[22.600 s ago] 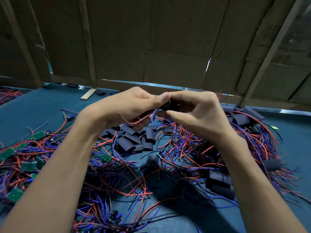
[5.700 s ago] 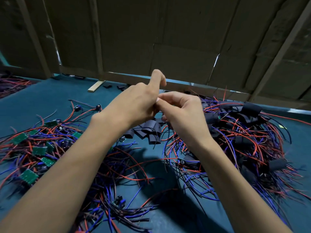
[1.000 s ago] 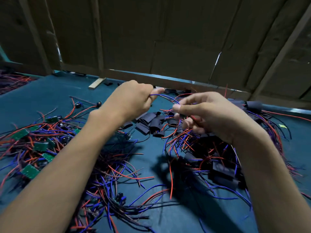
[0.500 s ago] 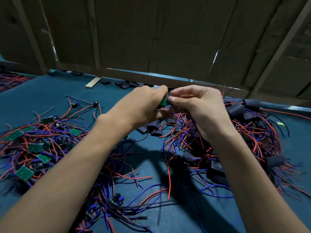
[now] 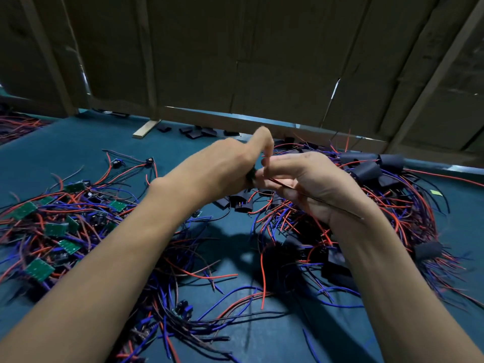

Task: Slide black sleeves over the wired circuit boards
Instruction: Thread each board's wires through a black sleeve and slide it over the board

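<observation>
My left hand [image 5: 225,166] and my right hand [image 5: 303,184] meet above the teal table [image 5: 78,158]. The left hand grips a small dark-green wired circuit board [image 5: 251,177], mostly hidden by its fingers, and its index finger sticks up. The right hand's fingers curl round the board's thin red and dark wires [image 5: 317,201], which run across the palm toward the wrist. Loose black sleeves [image 5: 242,203] lie just below the hands. Whether a sleeve is on the held board is hidden.
Bare green boards with red and blue wires [image 5: 42,231] are heaped at the left. Sleeved boards [image 5: 366,170] and tangled wires fill the right. More black sleeves [image 5: 196,132] lie by the cardboard wall [image 5: 235,61], near a wooden strip [image 5: 145,128].
Over the last second my hands came together. The left index finger has lifted, and the wires now lie drawn across my right palm toward the wrist.
</observation>
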Available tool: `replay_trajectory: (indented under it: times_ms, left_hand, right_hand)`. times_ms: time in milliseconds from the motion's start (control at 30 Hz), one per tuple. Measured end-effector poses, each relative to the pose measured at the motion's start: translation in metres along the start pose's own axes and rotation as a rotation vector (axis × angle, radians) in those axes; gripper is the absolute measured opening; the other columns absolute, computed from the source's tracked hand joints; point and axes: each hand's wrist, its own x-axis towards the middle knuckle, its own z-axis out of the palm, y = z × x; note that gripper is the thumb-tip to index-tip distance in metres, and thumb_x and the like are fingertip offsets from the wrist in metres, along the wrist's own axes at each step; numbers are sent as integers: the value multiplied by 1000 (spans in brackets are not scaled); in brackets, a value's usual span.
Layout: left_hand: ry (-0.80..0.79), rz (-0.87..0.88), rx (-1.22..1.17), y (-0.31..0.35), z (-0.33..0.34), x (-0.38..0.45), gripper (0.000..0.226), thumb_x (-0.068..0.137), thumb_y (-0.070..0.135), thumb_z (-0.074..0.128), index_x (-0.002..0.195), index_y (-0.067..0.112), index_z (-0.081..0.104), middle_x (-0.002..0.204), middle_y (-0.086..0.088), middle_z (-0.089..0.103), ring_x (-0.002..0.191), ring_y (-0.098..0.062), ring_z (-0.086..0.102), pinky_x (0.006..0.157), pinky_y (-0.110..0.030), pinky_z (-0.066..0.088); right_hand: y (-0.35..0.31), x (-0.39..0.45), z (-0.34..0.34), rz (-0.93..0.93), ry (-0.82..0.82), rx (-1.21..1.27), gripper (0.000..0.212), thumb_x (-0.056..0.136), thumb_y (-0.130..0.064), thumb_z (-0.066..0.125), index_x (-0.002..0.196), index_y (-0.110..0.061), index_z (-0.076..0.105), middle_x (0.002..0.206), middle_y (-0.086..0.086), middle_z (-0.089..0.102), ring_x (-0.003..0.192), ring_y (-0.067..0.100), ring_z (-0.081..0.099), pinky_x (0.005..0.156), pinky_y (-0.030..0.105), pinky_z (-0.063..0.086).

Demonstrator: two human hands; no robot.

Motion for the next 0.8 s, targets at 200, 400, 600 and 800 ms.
replay_trajectory:
  times_ms: [200,400,600,800]
  left_hand:
    - [-100,-102,-279,-1,6,1,56,89,28,72,119,33,25,78,-1,66,66,-29,65,69,-50,57]
    - [-109,-86,-374,-10,10,-5,78,82,4,71,126,38,17,107,5,43,88,-23,63,68,-48,60]
    - [-82,-69,-621,5,-2,-2,91,70,-22,44,142,26,14,134,-10,33,92,19,53,64,-4,41]
    - [-62,-173,-953,20,-10,2,102,70,-9,52,147,40,7,145,-7,32,130,-16,50,94,-28,53]
  right_hand:
    - [6,-1,11,-84,49,181,39,75,19,72,112,9,63,83,24,74,68,31,71,49,27,52]
    - [8,3,14,-256,83,-179,35,78,5,81,109,-4,69,92,10,77,78,20,76,62,34,61]
    - [10,3,8,-290,231,-260,22,74,-9,90,90,-13,74,84,7,75,76,22,74,63,39,62]
    - [-8,-2,-4,-286,256,-31,17,78,12,78,82,-3,71,76,11,71,60,20,70,53,25,55]
